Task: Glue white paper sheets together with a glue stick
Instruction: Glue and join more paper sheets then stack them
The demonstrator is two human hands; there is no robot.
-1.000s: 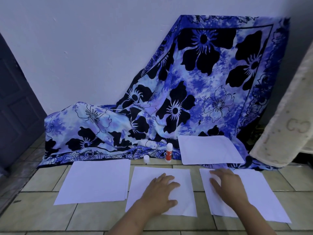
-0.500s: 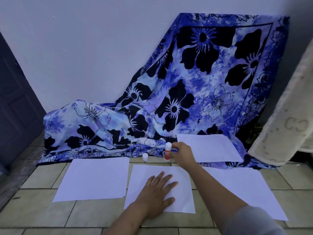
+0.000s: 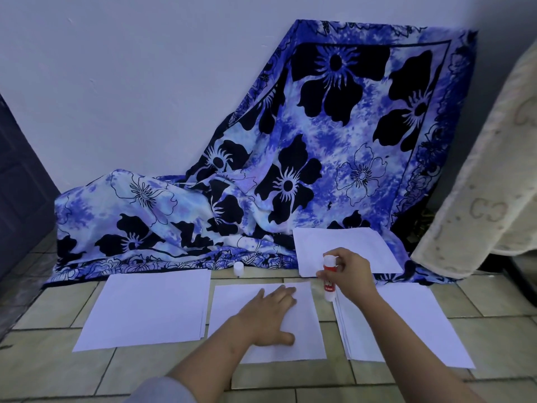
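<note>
My right hand grips a red-and-white glue stick, lifted and held upright above the gap between the middle and right papers. Its white cap stands apart on the floor by the cloth's edge. My left hand lies flat, fingers spread, on the middle white sheet. A stack of white sheets lies to the left, another stack to the right. One more sheet rests farther back on the cloth.
A blue floral cloth drapes from the white wall down onto the tiled floor behind the papers. A cream blanket hangs at the right. A dark door stands at the left.
My right hand left the right stack, reached back to the glue stick by the cloth, took hold of it and brought it nearer. The left hand stayed on the middle sheet.
</note>
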